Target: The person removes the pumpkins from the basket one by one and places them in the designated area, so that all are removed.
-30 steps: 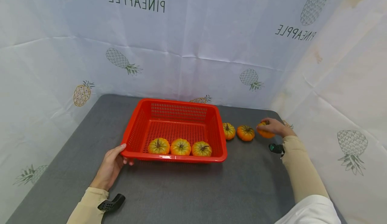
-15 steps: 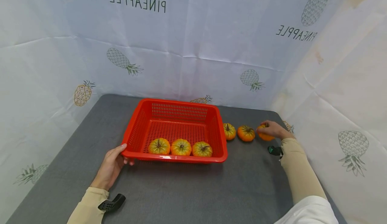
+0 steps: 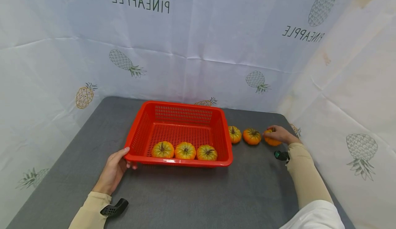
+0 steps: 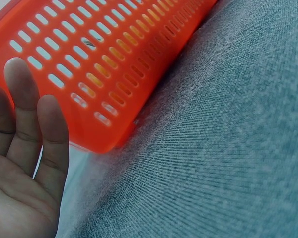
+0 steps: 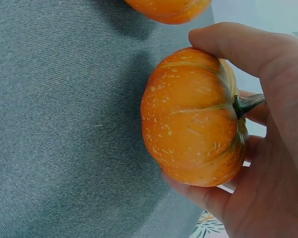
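Left hand [image 3: 112, 174]: at the lower left of the head frame, angled up and rightward; holding the basket [image 3: 180, 132] by its near left corner, with thumb on top of the rim and fingertips below it. Palm-side at the lower left of the left wrist frame, with three fingers stretched upward in front of the slotted wall.
Right hand [image 3: 281, 134]: at the right of the head frame, palm down, pointing leftward at the end of a raised forearm; narrowed around the held pumpkin [image 5: 193, 119], with thumb on one side, fingers on the other and palm over the stem.
Held pumpkin: right of centre in the right wrist frame; cannot tell whether touching the table [image 3: 185, 198] or just above it.
Loose pumpkins: middle pumpkin [image 3: 252, 136] just left of the held one; end pumpkin [image 3: 234, 134] next to the basket's right wall, partly hidden by it.
Basket: red, centred in the head frame, with three pumpkins [image 3: 185, 150] in a row along the near wall.
Wrists: beige sleeves [image 3: 309, 174], each with a black band [image 3: 114, 208].
Backdrop: pale cloth [image 3: 198, 33] printed with pineapples.
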`<state>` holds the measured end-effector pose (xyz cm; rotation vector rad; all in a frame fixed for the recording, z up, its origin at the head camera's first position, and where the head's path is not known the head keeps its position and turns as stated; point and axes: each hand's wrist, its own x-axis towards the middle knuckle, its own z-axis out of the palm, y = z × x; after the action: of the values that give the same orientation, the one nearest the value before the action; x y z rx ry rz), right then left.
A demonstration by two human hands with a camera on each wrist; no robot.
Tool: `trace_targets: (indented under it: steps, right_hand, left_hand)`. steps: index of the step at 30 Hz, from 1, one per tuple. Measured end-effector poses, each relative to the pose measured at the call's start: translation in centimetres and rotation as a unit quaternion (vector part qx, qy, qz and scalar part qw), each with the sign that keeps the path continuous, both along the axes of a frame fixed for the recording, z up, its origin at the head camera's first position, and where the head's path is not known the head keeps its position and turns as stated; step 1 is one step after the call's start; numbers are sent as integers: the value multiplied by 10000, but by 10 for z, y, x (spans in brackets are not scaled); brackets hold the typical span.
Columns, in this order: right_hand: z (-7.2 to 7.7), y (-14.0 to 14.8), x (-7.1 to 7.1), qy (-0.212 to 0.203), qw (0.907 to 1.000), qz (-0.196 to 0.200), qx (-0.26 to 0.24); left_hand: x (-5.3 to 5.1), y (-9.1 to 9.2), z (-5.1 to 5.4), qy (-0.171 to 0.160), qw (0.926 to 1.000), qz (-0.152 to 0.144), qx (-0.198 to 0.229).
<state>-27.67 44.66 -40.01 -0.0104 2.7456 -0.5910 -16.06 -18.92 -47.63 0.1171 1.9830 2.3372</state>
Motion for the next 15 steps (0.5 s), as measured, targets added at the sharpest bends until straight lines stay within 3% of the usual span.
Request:
trace_targets:
  steps: [15]
  right_hand:
    - [-8, 1, 2, -6, 10000, -90, 28]
  left_hand:
    - [1, 0, 1, 176, 9998, -64, 98]
